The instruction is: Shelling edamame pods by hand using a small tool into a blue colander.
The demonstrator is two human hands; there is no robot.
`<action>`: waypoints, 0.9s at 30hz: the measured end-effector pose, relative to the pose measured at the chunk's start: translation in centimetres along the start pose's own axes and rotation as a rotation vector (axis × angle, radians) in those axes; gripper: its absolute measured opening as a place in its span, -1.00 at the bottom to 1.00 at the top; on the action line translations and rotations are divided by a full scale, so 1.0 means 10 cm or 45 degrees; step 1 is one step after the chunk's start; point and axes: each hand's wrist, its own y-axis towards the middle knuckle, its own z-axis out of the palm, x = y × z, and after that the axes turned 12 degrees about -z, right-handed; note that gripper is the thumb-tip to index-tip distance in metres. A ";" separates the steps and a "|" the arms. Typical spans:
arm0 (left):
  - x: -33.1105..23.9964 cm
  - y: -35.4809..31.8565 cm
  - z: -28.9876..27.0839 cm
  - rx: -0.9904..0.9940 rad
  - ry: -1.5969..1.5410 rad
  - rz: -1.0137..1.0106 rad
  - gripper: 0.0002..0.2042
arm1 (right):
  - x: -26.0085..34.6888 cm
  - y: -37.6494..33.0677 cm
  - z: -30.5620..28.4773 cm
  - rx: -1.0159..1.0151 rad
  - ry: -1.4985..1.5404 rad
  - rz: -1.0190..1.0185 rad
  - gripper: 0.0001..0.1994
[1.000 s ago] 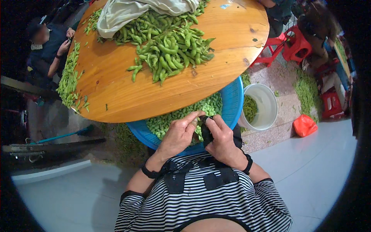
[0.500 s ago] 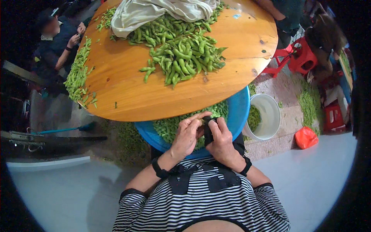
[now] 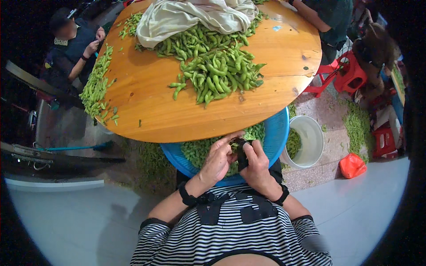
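Over a blue basin [image 3: 278, 133] of shelled green beans [image 3: 195, 153], my two hands meet close together. My left hand [image 3: 216, 163] is closed in a pinch, with a green bean pod [image 3: 234, 144] partly showing at its fingertips. Just beside it, my right hand [image 3: 256, 169] is closed around a dark, black thing [image 3: 242, 156]; fingers cover much of it, so I cannot make out its kind. On the round wooden table [image 3: 146, 106] above lies a heap of green bean pods [image 3: 219, 75], with a pale cloth [image 3: 191, 22] over its far part.
A white bucket [image 3: 316, 142] stands right of the basin, beside a red plastic bag [image 3: 353, 166]. Pods [image 3: 95, 88] line the table's left edge. A person [image 3: 73, 48] sits at left, another [image 3: 326, 22] at far right near red stools [image 3: 350, 75]. Green husks [image 3: 357, 128] litter the floor.
The table, basin and bucket appear slightly lower and further right in the picture. My hands stay together over the basin, fingers shifting a little around the pod.
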 end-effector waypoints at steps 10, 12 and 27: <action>0.01 -0.03 0.02 0.024 0.232 0.083 -0.55 | -0.05 0.07 -0.14 -0.019 0.169 0.150 -0.58; -0.01 -0.04 0.10 0.045 0.175 0.141 -0.59 | -0.11 0.11 -0.18 -0.064 0.342 0.343 -0.70; -0.06 -0.11 0.14 -0.025 0.147 0.068 -0.69 | -0.04 0.16 -0.37 -0.066 1.124 0.772 -0.85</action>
